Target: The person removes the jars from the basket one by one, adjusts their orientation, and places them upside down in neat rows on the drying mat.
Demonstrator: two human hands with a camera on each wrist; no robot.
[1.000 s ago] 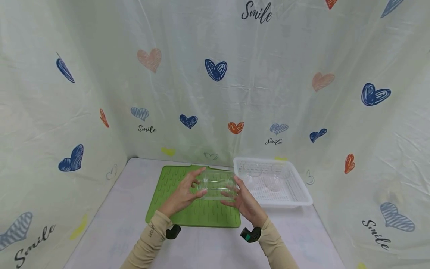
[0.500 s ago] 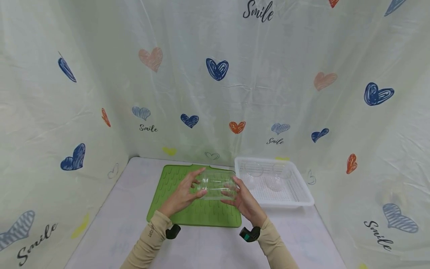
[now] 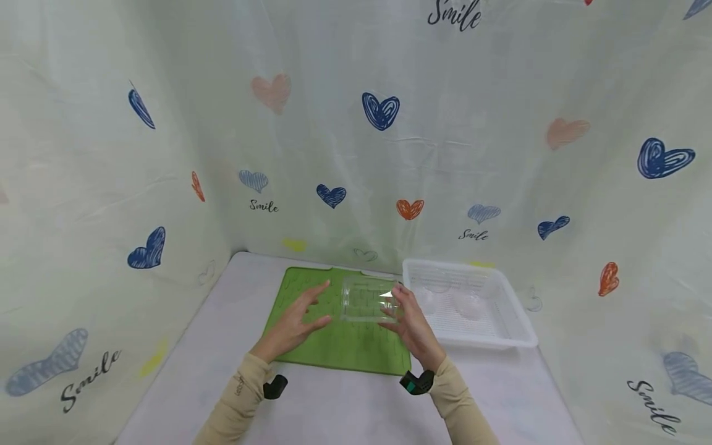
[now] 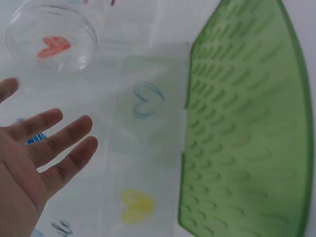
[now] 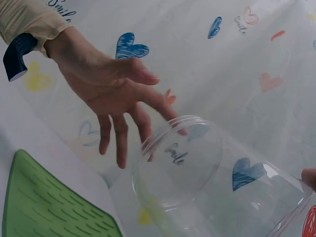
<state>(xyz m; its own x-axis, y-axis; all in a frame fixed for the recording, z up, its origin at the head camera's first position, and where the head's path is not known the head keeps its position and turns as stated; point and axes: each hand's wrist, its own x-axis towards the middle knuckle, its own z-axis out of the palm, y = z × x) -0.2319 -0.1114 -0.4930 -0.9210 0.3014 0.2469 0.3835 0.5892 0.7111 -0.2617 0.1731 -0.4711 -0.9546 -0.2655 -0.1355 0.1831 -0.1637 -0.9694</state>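
1. Hanging along the left, far and right sides, the heart-printed curtain point(image 3: 194, 74) surrounds the table point(image 3: 222, 321).
2. On it lies the green mat point(image 3: 356, 346); just to the right stands the white basket point(image 3: 489, 341), with clear round things point(image 3: 470, 304) inside, too faint to name.
3. The clear jar point(image 3: 367, 300) is held on its side above the mat, its right end toward the basket.
4. The left hand point(image 3: 292, 326) has just come off the jar's left end, where it was gripping half a second ago. Its thumb and fingers are now well parted with nothing in them, which likely leaves the jar's weight to the right hand alone.
5. The right hand point(image 3: 414, 327) grips the right end, thumb and fingers spread to the jar's width.
6. The head view shows the gap between left fingertips and jar; in the right wrist view they overlap, so contact can't be judged there, but that view brings out the ridged rim point(image 5: 190, 120) at the left end. The left wrist view confirms the spread fingers.
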